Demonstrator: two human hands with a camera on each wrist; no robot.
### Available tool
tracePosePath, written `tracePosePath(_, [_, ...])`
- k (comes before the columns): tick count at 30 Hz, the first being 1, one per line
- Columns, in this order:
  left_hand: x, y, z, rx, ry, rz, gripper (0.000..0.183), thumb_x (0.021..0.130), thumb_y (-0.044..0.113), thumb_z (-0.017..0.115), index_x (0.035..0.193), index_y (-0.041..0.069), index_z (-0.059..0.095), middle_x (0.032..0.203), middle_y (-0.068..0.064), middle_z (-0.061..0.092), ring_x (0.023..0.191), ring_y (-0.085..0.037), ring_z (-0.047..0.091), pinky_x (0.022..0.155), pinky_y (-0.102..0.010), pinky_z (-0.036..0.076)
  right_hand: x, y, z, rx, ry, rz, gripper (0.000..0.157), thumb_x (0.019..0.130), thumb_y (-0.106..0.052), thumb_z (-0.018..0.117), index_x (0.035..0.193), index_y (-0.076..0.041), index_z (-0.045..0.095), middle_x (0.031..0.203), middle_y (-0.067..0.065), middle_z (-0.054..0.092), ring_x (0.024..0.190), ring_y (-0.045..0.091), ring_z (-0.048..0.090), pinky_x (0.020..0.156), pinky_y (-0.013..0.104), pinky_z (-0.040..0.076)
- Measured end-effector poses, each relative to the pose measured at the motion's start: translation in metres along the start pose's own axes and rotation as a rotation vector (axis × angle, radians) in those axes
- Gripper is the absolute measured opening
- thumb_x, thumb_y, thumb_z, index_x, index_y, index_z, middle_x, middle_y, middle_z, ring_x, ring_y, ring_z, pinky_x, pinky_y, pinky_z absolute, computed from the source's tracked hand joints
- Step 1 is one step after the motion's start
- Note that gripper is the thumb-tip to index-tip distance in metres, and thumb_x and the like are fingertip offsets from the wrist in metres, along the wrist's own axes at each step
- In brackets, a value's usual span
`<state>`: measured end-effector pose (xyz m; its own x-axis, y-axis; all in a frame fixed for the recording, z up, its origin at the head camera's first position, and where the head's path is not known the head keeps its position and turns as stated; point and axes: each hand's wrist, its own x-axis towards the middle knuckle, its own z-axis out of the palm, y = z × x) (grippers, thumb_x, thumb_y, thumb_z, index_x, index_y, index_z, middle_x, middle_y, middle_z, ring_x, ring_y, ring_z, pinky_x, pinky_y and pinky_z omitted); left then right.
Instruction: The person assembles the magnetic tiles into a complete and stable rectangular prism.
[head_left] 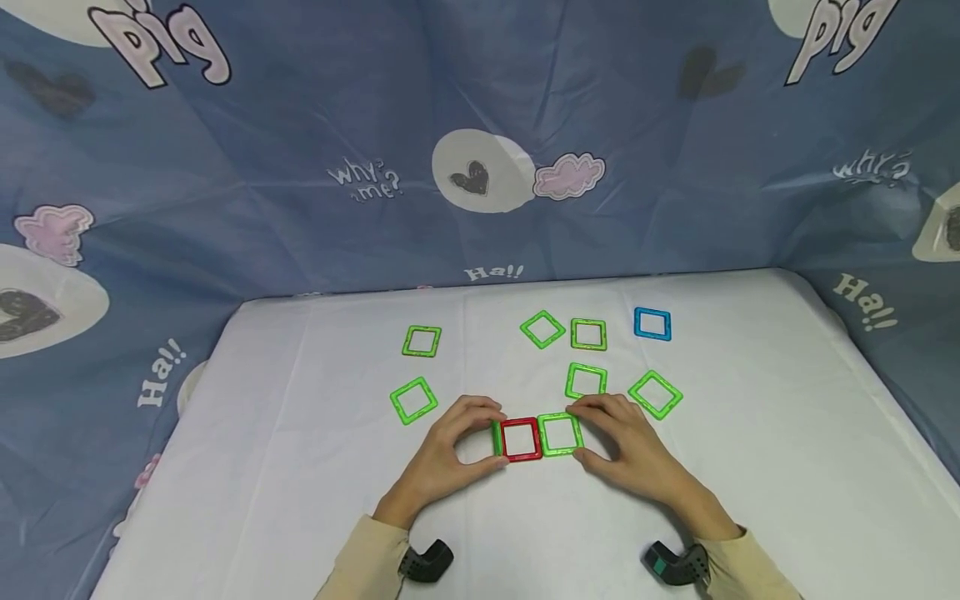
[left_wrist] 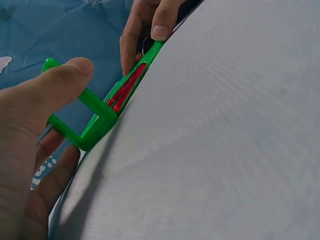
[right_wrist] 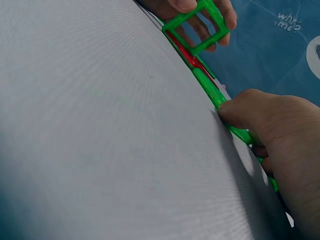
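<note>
My left hand (head_left: 450,450) pinches a green square magnetic tile (head_left: 497,438), an open frame, between thumb and fingers. In the left wrist view this green tile (left_wrist: 92,136) stands up from the table, along the left edge of a red square tile (head_left: 522,457). The red one lies flat. Against its right side lies another flat green tile (head_left: 560,452), and my right hand (head_left: 630,446) holds that one by its right edge, thumb at the near corner and fingertips at the far corner. In the right wrist view the upright green tile (right_wrist: 211,43) shows beyond the row.
Several loose green square tiles lie farther back on the white table (head_left: 300,467), including one (head_left: 586,367) just beyond my right fingers and one (head_left: 415,414) beyond my left hand. A blue tile (head_left: 652,336) lies back right. A blue printed cloth (head_left: 375,233) hangs behind.
</note>
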<state>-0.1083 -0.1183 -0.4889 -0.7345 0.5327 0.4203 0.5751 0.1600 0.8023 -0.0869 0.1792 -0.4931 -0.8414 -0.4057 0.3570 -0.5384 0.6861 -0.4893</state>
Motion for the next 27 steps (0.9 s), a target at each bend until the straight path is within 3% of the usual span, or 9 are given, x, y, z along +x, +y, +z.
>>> tracePosePath(12, [-0.003, 0.005, -0.002, 0.173, 0.036, -0.027, 0.033, 0.087, 0.023, 0.068, 0.117, 0.015, 0.061, 0.125, -0.002, 0.052, 0.117, -0.013, 0.050, 0.099, -0.034, 0.043, 0.000, 0.002, 0.002, 0.006, 0.001, -0.009, 0.054, 0.076, -0.029, 0.076, 0.126, -0.020, 0.059, 0.125, -0.006, 0.054, 0.114, 0.012, 0.045, 0.096, 0.036, 0.033])
tracePosePath(19, [-0.002, 0.005, -0.002, 0.152, 0.042, -0.040, 0.031, 0.088, 0.025, 0.067, 0.116, 0.015, 0.061, 0.114, 0.005, 0.052, 0.099, -0.015, 0.055, 0.088, -0.031, 0.048, 0.001, 0.000, 0.000, 0.003, -0.009, -0.006, 0.055, 0.076, -0.030, 0.076, 0.127, -0.019, 0.059, 0.126, -0.006, 0.054, 0.115, 0.012, 0.044, 0.096, 0.035, 0.032])
tracePosePath(23, [-0.002, 0.006, -0.002, 0.106, 0.030, -0.039, 0.030, 0.087, 0.016, 0.067, 0.116, 0.010, 0.060, 0.097, 0.002, 0.059, 0.087, -0.013, 0.057, 0.080, -0.031, 0.050, 0.000, -0.001, -0.002, 0.016, -0.027, 0.015, 0.055, 0.077, -0.031, 0.076, 0.128, -0.021, 0.057, 0.128, -0.006, 0.053, 0.118, 0.012, 0.043, 0.098, 0.036, 0.032])
tracePosePath(27, [0.001, 0.017, -0.004, 0.051, 0.022, -0.012, 0.032, 0.085, 0.004, 0.067, 0.115, 0.002, 0.058, 0.083, -0.004, 0.063, 0.076, -0.014, 0.061, 0.071, -0.036, 0.052, 0.001, -0.003, -0.003, 0.022, -0.033, 0.019, 0.054, 0.078, -0.031, 0.075, 0.128, -0.022, 0.056, 0.128, -0.006, 0.052, 0.119, 0.013, 0.043, 0.099, 0.037, 0.031])
